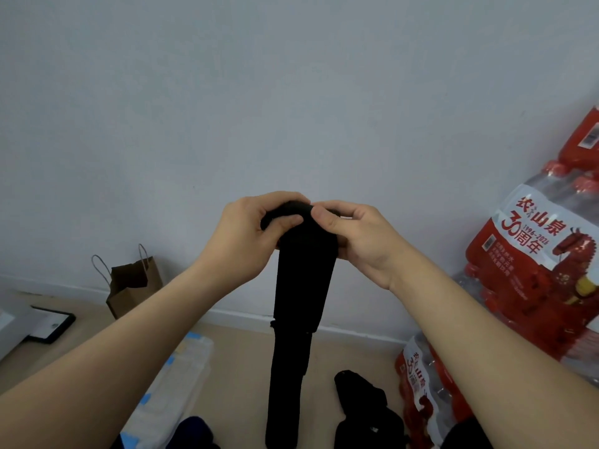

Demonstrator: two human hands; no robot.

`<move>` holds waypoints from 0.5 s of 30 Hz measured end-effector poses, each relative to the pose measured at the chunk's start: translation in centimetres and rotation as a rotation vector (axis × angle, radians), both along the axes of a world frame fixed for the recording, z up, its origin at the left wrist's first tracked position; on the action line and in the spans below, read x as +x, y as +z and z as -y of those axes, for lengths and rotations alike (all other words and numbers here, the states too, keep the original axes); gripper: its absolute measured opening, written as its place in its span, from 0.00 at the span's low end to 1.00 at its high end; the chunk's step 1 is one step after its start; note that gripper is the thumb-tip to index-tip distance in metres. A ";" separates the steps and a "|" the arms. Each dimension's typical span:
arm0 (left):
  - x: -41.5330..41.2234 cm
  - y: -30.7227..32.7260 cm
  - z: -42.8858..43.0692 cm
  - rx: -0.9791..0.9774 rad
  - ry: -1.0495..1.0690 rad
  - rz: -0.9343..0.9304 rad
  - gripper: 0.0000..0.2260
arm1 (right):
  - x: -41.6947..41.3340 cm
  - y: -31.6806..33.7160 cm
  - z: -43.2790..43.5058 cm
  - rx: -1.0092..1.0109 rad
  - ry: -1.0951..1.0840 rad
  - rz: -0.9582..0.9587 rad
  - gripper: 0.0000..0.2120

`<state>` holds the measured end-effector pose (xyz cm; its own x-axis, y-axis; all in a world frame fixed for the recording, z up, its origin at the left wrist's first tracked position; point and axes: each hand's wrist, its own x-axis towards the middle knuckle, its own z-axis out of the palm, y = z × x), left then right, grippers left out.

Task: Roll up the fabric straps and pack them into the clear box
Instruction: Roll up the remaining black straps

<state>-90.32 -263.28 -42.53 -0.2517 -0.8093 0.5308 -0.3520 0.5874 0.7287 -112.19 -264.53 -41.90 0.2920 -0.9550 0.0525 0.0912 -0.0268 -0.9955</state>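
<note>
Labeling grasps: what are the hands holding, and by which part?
Both the left hand and right hand grip the black strap at its rolled top end; the rest hangs down.

We are holding a black fabric strap (303,286) up by its rolled top.
Its tail is hanging straight down; more black straps (363,406) are lying heaped below right, and the clear box (181,377) is lying below left.

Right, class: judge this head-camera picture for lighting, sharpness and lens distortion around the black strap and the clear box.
Head view: light is soft and even, without hard shadows; the black strap is so dark its folds vanish; the clear box looks pale and smeared low left; the wide lens swells the forearms toward the lower corners.
</note>
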 end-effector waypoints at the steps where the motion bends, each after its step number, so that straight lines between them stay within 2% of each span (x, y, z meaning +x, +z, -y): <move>1: -0.2 0.1 -0.1 0.045 -0.016 -0.040 0.11 | 0.0 0.1 0.1 0.011 -0.019 0.052 0.18; 4: -0.6 0.3 -0.3 0.352 -0.140 -0.195 0.11 | 0.0 0.0 0.2 -0.039 -0.076 0.053 0.13; 6: -0.6 0.3 -0.4 0.428 -0.146 -0.185 0.12 | -0.1 -0.2 0.1 -0.076 -0.096 -0.004 0.13; 9: -0.5 0.1 -0.1 0.338 -0.094 -0.156 0.09 | -0.4 -0.2 0.0 -0.094 -0.068 -0.008 0.11; 12: -0.2 0.1 0.2 0.186 -0.058 -0.103 0.09 | -0.5 0.0 -0.2 -0.130 -0.024 -0.101 0.11; 13: -0.2 0.2 0.3 0.168 -0.062 -0.092 0.08 | -0.4 0.0 -0.3 -0.149 -0.033 -0.124 0.10; 15: -0.2 0.2 0.1 0.258 -0.106 -0.149 0.06 | -0.3 -0.2 -0.3 -0.218 -0.072 -0.149 0.09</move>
